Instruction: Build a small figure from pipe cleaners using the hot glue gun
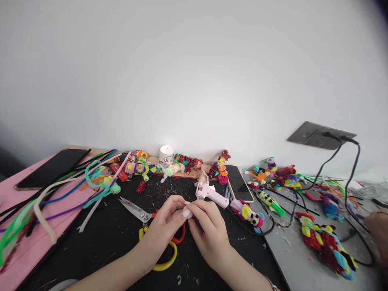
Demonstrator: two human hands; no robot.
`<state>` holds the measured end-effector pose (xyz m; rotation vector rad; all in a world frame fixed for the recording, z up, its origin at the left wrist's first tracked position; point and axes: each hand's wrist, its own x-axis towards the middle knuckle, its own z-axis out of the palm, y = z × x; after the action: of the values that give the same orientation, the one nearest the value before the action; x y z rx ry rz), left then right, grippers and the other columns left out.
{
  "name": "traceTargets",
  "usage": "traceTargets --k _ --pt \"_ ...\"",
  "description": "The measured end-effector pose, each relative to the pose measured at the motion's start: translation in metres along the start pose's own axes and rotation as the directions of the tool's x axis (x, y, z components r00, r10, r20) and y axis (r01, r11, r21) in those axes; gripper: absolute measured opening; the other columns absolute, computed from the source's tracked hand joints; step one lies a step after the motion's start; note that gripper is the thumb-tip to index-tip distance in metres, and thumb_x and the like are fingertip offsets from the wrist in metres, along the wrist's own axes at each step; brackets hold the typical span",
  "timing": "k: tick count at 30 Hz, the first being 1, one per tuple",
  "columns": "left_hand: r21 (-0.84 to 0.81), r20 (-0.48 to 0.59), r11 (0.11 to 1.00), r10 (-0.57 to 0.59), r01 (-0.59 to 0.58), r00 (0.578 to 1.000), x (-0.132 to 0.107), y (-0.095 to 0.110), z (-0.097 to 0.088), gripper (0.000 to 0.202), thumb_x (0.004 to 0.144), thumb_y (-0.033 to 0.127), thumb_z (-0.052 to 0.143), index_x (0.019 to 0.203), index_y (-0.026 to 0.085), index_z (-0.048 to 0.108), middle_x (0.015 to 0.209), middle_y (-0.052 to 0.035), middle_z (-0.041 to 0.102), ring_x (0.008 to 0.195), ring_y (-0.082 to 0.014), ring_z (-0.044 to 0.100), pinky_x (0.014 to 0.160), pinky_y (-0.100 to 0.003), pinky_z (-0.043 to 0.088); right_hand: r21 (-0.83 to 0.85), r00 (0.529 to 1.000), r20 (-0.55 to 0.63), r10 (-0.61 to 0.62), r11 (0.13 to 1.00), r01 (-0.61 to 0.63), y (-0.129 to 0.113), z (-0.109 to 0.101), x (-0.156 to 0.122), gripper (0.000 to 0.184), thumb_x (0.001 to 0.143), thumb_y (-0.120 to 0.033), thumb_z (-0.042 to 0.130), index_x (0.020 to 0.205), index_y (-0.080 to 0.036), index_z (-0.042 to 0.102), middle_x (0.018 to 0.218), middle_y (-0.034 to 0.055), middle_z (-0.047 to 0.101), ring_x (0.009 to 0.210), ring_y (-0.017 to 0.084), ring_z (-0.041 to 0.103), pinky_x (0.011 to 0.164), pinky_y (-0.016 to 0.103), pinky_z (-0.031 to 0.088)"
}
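Note:
My left hand [165, 226] and my right hand [209, 230] meet fingertip to fingertip above the black mat [100, 250]. Both are closed in a pinch, around something small and pale lilac that the fingers mostly cover. I cannot make out its kind. Beneath my left hand lie scissors [135, 209], blades pointing left, with yellow and red showing on the handles. Just beyond my right hand a pale pink glue gun [210, 192] rests on its side. Fuzzy pipe-cleaner figures [248, 212] lie near it.
Loose pipe cleaners [45, 202] spread over a pink board at left, beside a dark phone [51, 167]. A paper cup [166, 155] stands by the wall. Another phone [241, 184] lies behind the glue gun. Cables run from a wall socket [318, 134]. Another person's hand [377, 226] is at far right.

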<state>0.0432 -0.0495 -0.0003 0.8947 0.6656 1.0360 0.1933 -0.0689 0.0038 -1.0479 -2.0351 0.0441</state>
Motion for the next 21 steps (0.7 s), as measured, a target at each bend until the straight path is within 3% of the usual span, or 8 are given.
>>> traceTargets --k 5,16,19,21 --pt "0.079 -0.039 0.995 0.064 -0.061 0.997 0.0020 0.0015 -0.0017 0.024 0.077 0.027 0.069 0.096 0.022 0.054 0.096 -0.0008 0.060 0.099 -0.0157 0.057 0.090 -0.029 0.044 0.025 0.999 0.002 0.052 0.998 -0.052 0.0020 0.0013 -0.0023 0.036 0.085 -0.004 0.054 0.117 -0.020 0.056 0.102 0.0096 0.059 0.092 0.020 0.057 0.078 0.034 0.052" --pt "0.274 -0.080 0.957 0.125 -0.099 0.989 -0.0002 -0.0044 -0.0059 0.029 0.076 0.020 0.066 0.099 0.023 0.049 0.097 -0.0009 0.058 0.099 -0.0159 0.059 0.093 -0.033 0.046 0.029 0.999 0.047 0.025 0.999 -0.027 0.0015 0.0024 -0.0016 0.036 0.084 -0.004 0.053 0.116 -0.021 0.057 0.098 0.0084 0.063 0.087 0.020 0.059 0.075 0.031 0.052" --pt "0.300 -0.048 0.947 0.138 -0.118 0.989 -0.0003 -0.0036 -0.0073 0.028 0.079 0.021 0.064 0.101 0.023 0.048 0.099 -0.0017 0.057 0.100 -0.0163 0.058 0.095 -0.034 0.046 0.132 0.994 0.030 0.103 0.986 -0.106 0.0017 0.0010 0.0021 0.032 0.083 -0.005 0.053 0.110 -0.021 0.059 0.096 0.0071 0.064 0.086 0.019 0.060 0.074 0.030 0.051" --pt "0.319 -0.028 0.938 0.155 -0.138 0.987 0.0003 -0.0020 -0.0092 0.027 0.080 0.022 0.063 0.103 0.023 0.048 0.101 -0.0030 0.058 0.104 -0.0174 0.058 0.097 -0.036 0.046 0.199 0.977 0.010 0.214 0.957 -0.212 0.0034 -0.0002 0.0053 0.028 0.082 -0.006 0.053 0.104 -0.021 0.061 0.088 0.0046 0.064 0.075 0.017 0.059 0.065 0.027 0.050"
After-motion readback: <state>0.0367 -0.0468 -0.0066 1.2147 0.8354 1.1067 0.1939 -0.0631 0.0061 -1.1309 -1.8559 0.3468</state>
